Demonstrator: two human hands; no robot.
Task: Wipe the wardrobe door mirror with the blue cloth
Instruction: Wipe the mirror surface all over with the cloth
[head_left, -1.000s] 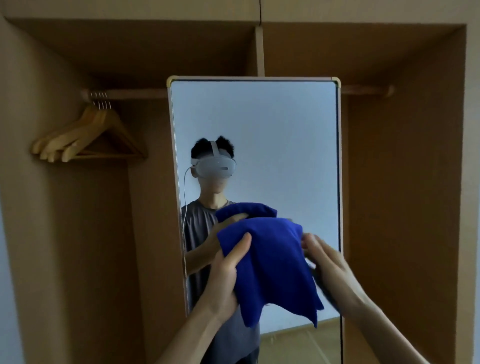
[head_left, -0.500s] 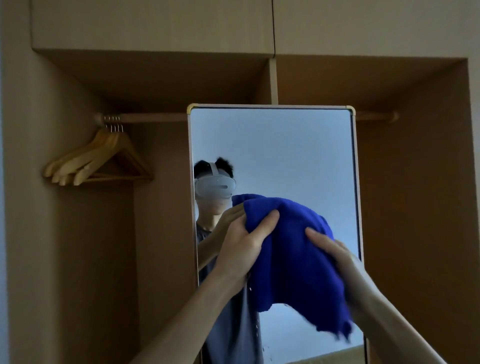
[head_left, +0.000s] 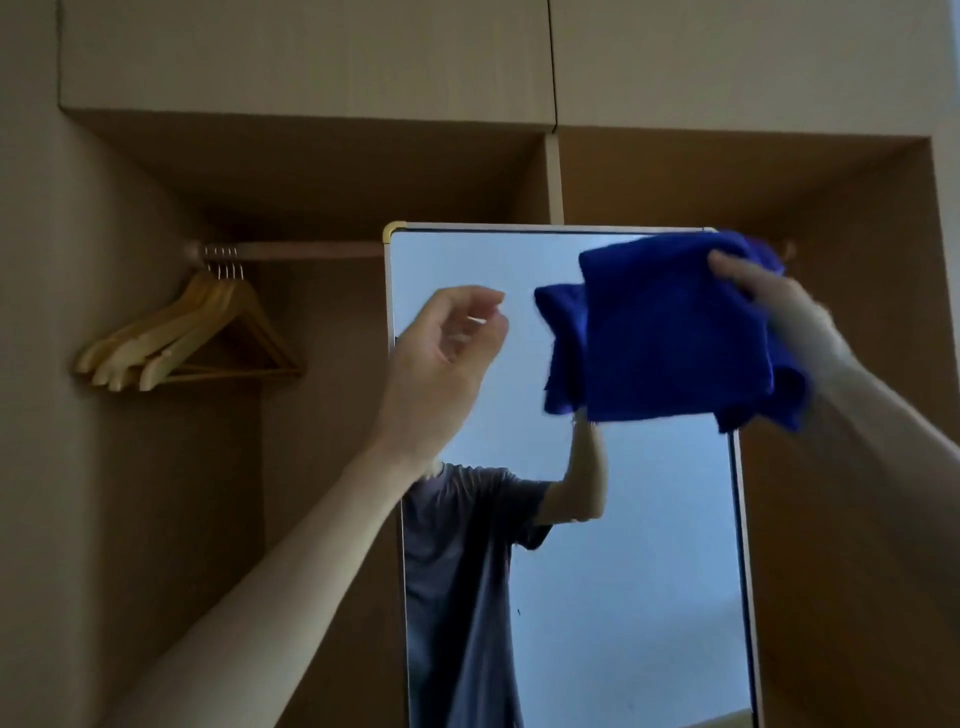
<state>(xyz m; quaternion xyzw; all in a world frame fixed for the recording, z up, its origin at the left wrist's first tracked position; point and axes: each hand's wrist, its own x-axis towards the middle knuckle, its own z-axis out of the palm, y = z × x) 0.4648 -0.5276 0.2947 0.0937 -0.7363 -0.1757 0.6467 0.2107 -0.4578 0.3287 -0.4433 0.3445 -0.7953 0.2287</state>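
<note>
On the far left, hangers: wooden hangers hang bunched on the rail inside the wardrobe, well apart from my hands.

Left hand: my left hand is raised in front of the mirror's upper left part, fingers loosely curled with thumb and fingertips near each other, holding nothing. It is clear of the cloth, with a gap of bare glass between them.

Mirror: the mirror stands upright in a pale frame, its top edge level with the rail. It reflects my torso in a grey shirt and one raised arm.

Cloth: the blue cloth is up at the mirror's top right corner, folded over and hanging in a loose bunch that covers that corner. Whether it presses on the glass I cannot tell.

Right hand: my right hand grips the cloth at its upper right edge, fingers curled over the fabric.
</note>
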